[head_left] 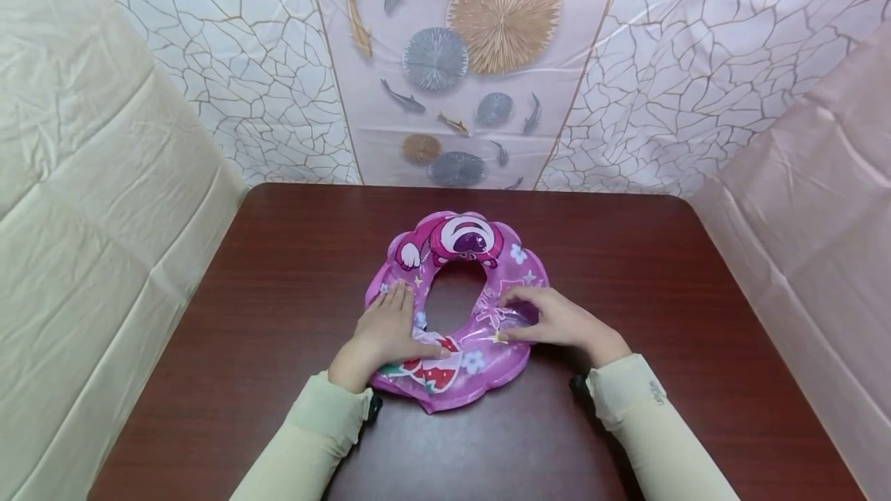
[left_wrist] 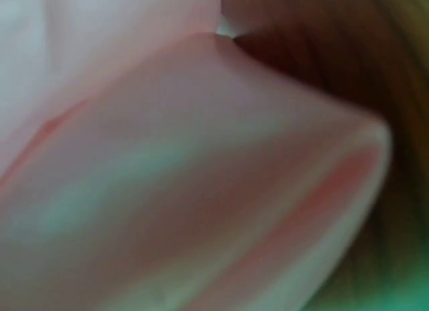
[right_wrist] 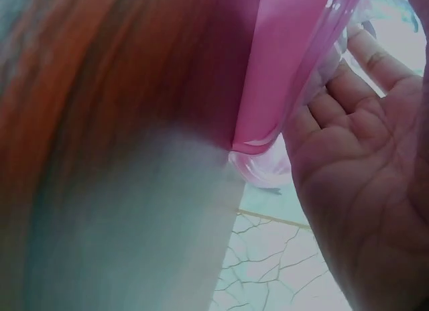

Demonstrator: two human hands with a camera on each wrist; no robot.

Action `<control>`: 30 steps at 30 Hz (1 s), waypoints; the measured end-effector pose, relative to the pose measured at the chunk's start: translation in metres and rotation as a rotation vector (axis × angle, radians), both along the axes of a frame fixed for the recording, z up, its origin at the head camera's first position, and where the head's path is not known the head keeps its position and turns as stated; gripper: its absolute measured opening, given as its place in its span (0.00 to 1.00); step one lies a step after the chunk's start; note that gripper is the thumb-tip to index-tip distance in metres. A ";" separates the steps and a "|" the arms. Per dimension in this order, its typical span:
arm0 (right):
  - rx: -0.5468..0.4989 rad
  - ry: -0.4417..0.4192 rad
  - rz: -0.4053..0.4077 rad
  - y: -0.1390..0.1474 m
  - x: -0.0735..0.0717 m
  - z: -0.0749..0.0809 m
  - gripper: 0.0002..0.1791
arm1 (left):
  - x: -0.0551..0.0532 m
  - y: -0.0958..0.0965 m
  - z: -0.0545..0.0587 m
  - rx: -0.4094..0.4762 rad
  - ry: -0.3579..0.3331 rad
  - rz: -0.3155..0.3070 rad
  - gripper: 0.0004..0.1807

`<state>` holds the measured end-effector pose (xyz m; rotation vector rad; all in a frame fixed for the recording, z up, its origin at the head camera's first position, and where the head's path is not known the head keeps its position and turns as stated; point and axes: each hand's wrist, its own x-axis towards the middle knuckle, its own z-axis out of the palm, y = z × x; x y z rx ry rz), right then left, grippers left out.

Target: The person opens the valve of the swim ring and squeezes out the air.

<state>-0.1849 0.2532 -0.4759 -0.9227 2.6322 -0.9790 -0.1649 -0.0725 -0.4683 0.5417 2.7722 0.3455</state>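
Observation:
A pink inflatable swim ring point(head_left: 487, 377) with a scalloped edge lies on the table, printed with a bear, flowers and strawberries. It looks partly filled, with creases in its film. My left hand point(head_left: 390, 331) rests on its left side, fingers extended and thumb reaching across the strawberry print. On the right side, my right hand point(head_left: 564, 322) touches the ring with fingertips and thumb spread apart. The right wrist view shows that palm beside the ring's pink wall point(right_wrist: 285, 63), fingers only slightly bent. Blurred pale pink material point(left_wrist: 167, 170) fills most of the left wrist view; no hand shows there.
The dark brown wooden table point(head_left: 278, 269) has rounded far corners. Pale cloth walls point(head_left: 104, 138) stand at left and right. Behind the table hangs a patterned backdrop point(head_left: 264, 60) with fish and round discs.

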 end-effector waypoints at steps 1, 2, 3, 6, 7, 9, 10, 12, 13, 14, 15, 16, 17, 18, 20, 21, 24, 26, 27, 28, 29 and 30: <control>-0.022 0.020 0.007 0.001 0.000 0.000 0.30 | 0.000 0.000 0.000 -0.004 0.001 0.000 0.71; -0.042 0.045 0.017 0.001 0.001 0.000 0.28 | 0.000 0.001 0.000 -0.009 0.002 0.000 0.71; -0.055 0.076 0.029 0.002 0.002 0.000 0.27 | 0.000 0.001 0.001 -0.011 0.005 0.000 0.70; -0.079 0.220 0.085 0.000 0.003 -0.001 0.21 | 0.001 0.001 0.000 -0.018 0.007 0.001 0.70; -0.082 0.270 0.102 -0.001 0.004 -0.001 0.19 | 0.001 0.001 0.000 -0.017 0.005 0.004 0.70; -0.090 0.357 0.140 -0.003 0.005 0.000 0.16 | 0.002 0.001 0.000 -0.023 0.003 0.006 0.70; -0.091 0.391 0.151 -0.004 0.005 0.000 0.15 | 0.002 0.001 0.000 -0.025 0.003 0.007 0.70; -0.080 0.414 0.155 -0.005 0.006 0.001 0.14 | 0.002 0.001 -0.001 -0.025 0.004 0.008 0.70; -0.074 0.405 0.156 -0.005 0.007 0.002 0.13 | 0.002 0.001 -0.001 -0.028 0.006 0.006 0.70; -0.064 0.387 0.158 -0.005 0.008 0.003 0.12 | 0.002 0.002 -0.001 -0.030 0.006 0.005 0.70; -0.051 0.356 0.159 -0.005 0.009 0.003 0.11 | 0.002 0.002 -0.001 -0.030 0.007 0.004 0.70; -0.041 0.322 0.162 -0.005 0.009 0.003 0.11 | 0.002 0.002 -0.001 -0.028 0.007 0.004 0.70; -0.032 0.286 0.168 -0.005 0.010 0.003 0.10 | 0.002 0.002 -0.001 -0.026 0.004 0.005 0.70; -0.023 0.246 0.172 -0.004 0.010 0.003 0.10 | 0.002 0.001 -0.001 -0.026 0.001 0.007 0.70; -0.006 0.176 0.178 -0.004 0.009 0.001 0.12 | 0.002 0.001 -0.002 -0.023 -0.004 0.012 0.71; 0.003 0.148 0.176 -0.004 0.009 0.000 0.13 | 0.002 0.001 -0.002 -0.023 -0.007 0.014 0.71; 0.022 0.084 0.150 -0.004 0.008 -0.001 0.17 | 0.002 0.001 -0.002 -0.017 -0.010 0.016 0.71; 0.028 0.060 0.136 -0.004 0.007 -0.002 0.17 | 0.001 0.001 -0.002 -0.016 -0.006 0.015 0.71; 0.030 0.053 0.132 -0.004 0.007 -0.002 0.17 | 0.001 0.001 -0.001 -0.015 -0.005 0.013 0.71; 0.031 0.047 0.131 -0.004 0.007 -0.002 0.16 | 0.001 0.002 -0.001 -0.015 -0.002 0.012 0.71; 0.033 0.043 0.136 -0.004 0.006 -0.002 0.16 | 0.001 0.002 -0.001 -0.018 0.001 0.012 0.71; 0.034 0.038 0.144 -0.004 0.006 -0.002 0.15 | 0.001 0.002 0.000 -0.015 -0.001 0.015 0.71</control>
